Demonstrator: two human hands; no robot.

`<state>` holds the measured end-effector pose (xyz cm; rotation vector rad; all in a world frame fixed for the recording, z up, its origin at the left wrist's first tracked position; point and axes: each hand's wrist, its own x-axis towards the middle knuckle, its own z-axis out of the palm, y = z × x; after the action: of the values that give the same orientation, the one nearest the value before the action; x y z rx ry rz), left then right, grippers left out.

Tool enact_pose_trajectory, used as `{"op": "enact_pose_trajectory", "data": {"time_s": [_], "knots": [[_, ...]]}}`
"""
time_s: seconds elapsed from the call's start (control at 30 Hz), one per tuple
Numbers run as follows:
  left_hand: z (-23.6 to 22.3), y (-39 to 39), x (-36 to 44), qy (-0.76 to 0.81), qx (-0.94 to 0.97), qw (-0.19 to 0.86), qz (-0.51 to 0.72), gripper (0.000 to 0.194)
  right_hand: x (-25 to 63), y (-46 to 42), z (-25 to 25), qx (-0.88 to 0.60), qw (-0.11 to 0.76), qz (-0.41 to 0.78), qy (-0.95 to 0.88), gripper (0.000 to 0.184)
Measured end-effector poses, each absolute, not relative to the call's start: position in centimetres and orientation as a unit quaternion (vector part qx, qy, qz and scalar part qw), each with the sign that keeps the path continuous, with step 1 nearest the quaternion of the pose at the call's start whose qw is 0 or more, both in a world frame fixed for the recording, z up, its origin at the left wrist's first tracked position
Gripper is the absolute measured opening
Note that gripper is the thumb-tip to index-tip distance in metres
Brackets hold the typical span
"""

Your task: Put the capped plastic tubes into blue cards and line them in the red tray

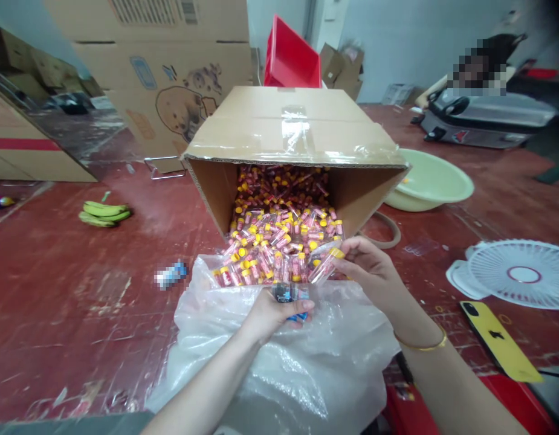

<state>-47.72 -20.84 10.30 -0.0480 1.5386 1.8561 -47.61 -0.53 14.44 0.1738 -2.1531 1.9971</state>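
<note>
My left hand [269, 311] is closed around a small black-and-blue printed packet [286, 294], its thumb lying across the front. Between the thumb and fingers of my right hand [370, 269] is a clear plastic tube [323, 269] with a yellow cap, tilted, the cap end toward my fingers. Just beyond both hands a cardboard box [288, 133] lies on its side with its mouth facing me. Many small yellow-capped vials [279, 241] with pink contents spill from it onto a translucent plastic sheet [283, 362], which spreads beneath my forearms.
Right of the box are a pale green basin [436, 181], a white round fan grille [524, 273] and a yellow phone [501, 341]. Bananas [104, 212] lie on the red floor at left. A red crate [292, 57] stands behind. A person [476, 69] is near a grey suitcase [492, 118].
</note>
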Motion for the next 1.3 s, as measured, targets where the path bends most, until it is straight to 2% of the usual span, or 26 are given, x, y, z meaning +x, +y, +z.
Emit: {"op": "enact_pose_trajectory", "data": {"time_s": [0.27, 0.43, 0.53, 0.63, 0.7, 0.8, 1.0, 1.17, 1.3], "knots": [[10.6, -21.0, -47.3, 0.602, 0.003, 0.31, 0.736, 0.031, -47.6, -0.6, 15.0, 0.107, 0.074, 0.674, -0.727, 0.016], [10.6, -21.0, -47.2, 0.629, -0.001, 0.309, 0.713, 0.036, -47.4, -1.1, 16.5, 0.157, 0.092, 0.564, -0.805, 0.01], [10.6, -20.7, -47.1, 0.635, -0.001, 0.318, 0.704, 0.048, -47.6, -1.8, 17.3, 0.2, 0.04, 0.514, -0.833, 0.006], [11.0, -20.7, -46.9, 0.627, 0.014, 0.325, 0.707, 0.037, -48.2, -2.0, 16.6, 0.172, -0.012, 0.588, -0.79, 0.012], [11.3, -20.8, -46.8, 0.613, 0.011, 0.337, 0.714, 0.035, -48.6, -1.9, 15.6, 0.14, 0.003, 0.637, -0.758, 0.016], [11.5, -21.0, -46.7, 0.611, -0.015, 0.34, 0.715, 0.042, -48.7, -1.5, 14.6, 0.113, 0.065, 0.644, -0.754, 0.017], [10.7, -20.7, -46.9, 0.614, 0.007, 0.283, 0.737, 0.036, -47.4, -1.1, 15.5, 0.118, 0.124, 0.561, -0.81, 0.009], [10.9, -20.3, -47.2, 0.589, -0.029, 0.272, 0.76, 0.043, -46.2, -1.4, 16.5, 0.146, 0.163, 0.464, -0.859, 0.005], [11.1, -20.2, -47.2, 0.589, -0.038, 0.269, 0.761, 0.043, -46.1, -1.9, 16.2, 0.124, 0.156, 0.473, -0.858, 0.008]]}}
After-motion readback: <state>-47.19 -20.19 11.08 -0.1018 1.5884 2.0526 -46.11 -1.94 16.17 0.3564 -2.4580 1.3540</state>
